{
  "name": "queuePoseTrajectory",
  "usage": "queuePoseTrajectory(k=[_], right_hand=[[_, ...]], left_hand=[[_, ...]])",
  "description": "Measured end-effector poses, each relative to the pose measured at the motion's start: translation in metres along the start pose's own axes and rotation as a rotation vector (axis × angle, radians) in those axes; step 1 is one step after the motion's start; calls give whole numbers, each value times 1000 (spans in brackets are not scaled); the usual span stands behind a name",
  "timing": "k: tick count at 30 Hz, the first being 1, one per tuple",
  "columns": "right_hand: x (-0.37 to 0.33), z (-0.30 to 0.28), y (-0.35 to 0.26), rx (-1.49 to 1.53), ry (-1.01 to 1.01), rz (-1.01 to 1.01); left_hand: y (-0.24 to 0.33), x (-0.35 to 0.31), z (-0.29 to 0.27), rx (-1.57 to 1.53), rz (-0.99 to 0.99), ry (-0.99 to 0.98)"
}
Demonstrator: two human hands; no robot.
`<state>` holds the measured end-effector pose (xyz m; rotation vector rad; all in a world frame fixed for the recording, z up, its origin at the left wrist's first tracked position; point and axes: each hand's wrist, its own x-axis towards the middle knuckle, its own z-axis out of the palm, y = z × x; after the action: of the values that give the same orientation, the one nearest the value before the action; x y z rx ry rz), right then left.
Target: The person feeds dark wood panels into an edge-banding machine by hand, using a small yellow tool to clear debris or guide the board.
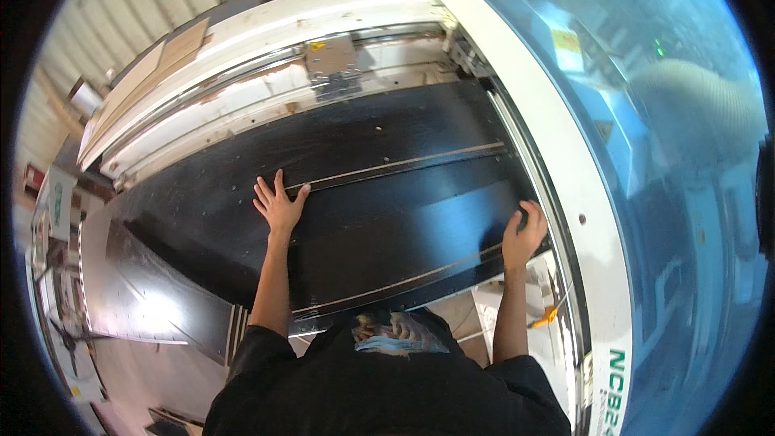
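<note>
A dark rectangular panel (387,226) with pale long edges lies in front of me on the black bed (202,169) of a large white machine. My left hand (278,208) is at the panel's far left corner, its fingers spread over the dark surface and its thumb by the pale far edge. By the panel's right end, my right hand (523,238) has its fingers slightly curved and its thumb apart, close to the machine's metal rail. Nothing shows in either hand. Whether the right fingertips touch the panel, I cannot tell.
On the right stands the machine's white frame (557,113) with a blue transparent cover (678,218). A metal block (331,56) sits on the far rail. Glossy dark boards (161,299) are stacked at lower left. A yellow-orange piece (549,316) is below my right hand.
</note>
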<state>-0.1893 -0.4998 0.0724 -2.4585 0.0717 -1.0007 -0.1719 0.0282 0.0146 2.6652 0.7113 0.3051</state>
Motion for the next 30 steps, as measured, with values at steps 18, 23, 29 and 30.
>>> queuePoseTrajectory(k=[18, 23, 29, 30], right_hand=[[146, 169, 39, -210, -692, 130], [140, 156, 94, 93, -798, 343], [71, 116, 47, 458, -769, 448], [58, 114, 47, 426, -723, 462]], left_hand=[[-5, -3, -69, -146, -407, -185], [-14, -22, -137, -46, -275, -12], [-44, -118, -218, -63, -306, 293], [-48, -127, -228, -83, -349, 301]])
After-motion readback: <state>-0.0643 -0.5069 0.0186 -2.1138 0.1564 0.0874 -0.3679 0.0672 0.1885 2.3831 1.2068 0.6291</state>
